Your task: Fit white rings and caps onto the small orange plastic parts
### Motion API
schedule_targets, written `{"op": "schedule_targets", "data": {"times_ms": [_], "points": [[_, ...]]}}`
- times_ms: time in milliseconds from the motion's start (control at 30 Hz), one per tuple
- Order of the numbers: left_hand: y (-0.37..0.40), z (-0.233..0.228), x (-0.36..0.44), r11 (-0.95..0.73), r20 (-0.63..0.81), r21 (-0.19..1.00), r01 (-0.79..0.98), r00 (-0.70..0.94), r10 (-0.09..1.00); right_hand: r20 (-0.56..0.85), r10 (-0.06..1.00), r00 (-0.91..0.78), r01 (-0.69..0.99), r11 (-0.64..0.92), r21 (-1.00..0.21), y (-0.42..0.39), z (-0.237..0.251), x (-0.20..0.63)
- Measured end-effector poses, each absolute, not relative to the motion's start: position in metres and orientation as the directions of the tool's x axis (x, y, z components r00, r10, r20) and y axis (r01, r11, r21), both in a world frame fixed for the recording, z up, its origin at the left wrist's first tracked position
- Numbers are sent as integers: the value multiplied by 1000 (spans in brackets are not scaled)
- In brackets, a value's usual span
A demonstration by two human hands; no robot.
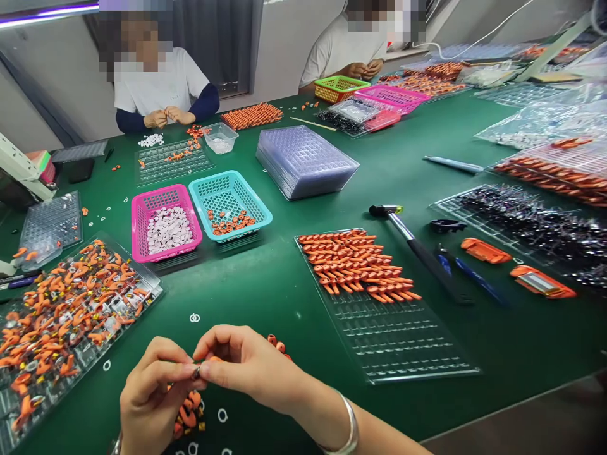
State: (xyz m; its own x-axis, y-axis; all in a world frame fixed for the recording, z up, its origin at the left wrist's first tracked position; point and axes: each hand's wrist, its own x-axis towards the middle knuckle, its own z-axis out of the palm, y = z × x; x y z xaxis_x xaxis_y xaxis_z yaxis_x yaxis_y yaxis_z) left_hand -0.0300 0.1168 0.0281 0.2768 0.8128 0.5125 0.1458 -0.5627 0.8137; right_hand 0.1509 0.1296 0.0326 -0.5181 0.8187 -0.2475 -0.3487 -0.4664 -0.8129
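My left hand [152, 388] and my right hand [251, 366] meet fingertip to fingertip at the near side of the table. Both pinch a small dark part [196, 371], mostly covered by the fingers. A bit of orange shows beside my right thumb; I cannot tell whether it belongs to that part. Under the hands lies a small heap of orange plastic pieces [190, 411] with yellowish bits. More round orange pieces [279, 347] peek out behind my right hand. White rings [222, 415] are scattered close by.
At left, a tray [154, 287] holds loose orange parts; at right, a clear tray [403, 344] carries rows of them. Pink basket [136, 221], blue basket [268, 218], stacked trays [303, 158] and a hammer [417, 246] stand or lie beyond. Two people work across the table.
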Motion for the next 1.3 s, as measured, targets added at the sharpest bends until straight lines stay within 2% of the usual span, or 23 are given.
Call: {"op": "schedule_targets", "data": {"times_ms": [233, 367, 533, 700, 800, 933, 1067, 1167, 1300], "points": [[116, 29, -31, -511, 463, 847, 145, 270, 844, -241, 770, -591, -386, -532, -754, 130, 31, 151], [114, 31, -28, -399, 372, 913, 88, 225, 901, -252, 745, -617, -458, -601, -655, 127, 23, 144], [111, 27, -24, -253, 248, 967, 9, 162, 955, -257, 758, -599, -528, -615, -585, 123, 19, 135], [111, 20, -24, -67, 76, 992, -111, 80, 994, -314, 789, -528, -530, -595, -604, 124, 25, 135], [115, 19, -25, -27, 39, 988, -151, 78, 996, -303, 801, -516, -542, -580, -609, 126, 25, 136], [118, 20, -25, -80, 89, 991, -104, 84, 992, -273, 803, -530, -536, -567, -625, 127, 22, 137], [117, 24, -26, -261, 255, 964, 57, 92, 963, -258, 812, -523, -532, -548, -646, 126, 18, 135], [116, 26, -29, -410, 393, 888, 210, 117, 912, -236, 831, -503, -548, -518, -657, 124, 16, 134], [115, 27, -35, -545, 505, 746, 382, 208, 837, -202, 869, -451, -573, -455, -682, 122, 17, 135]]}}
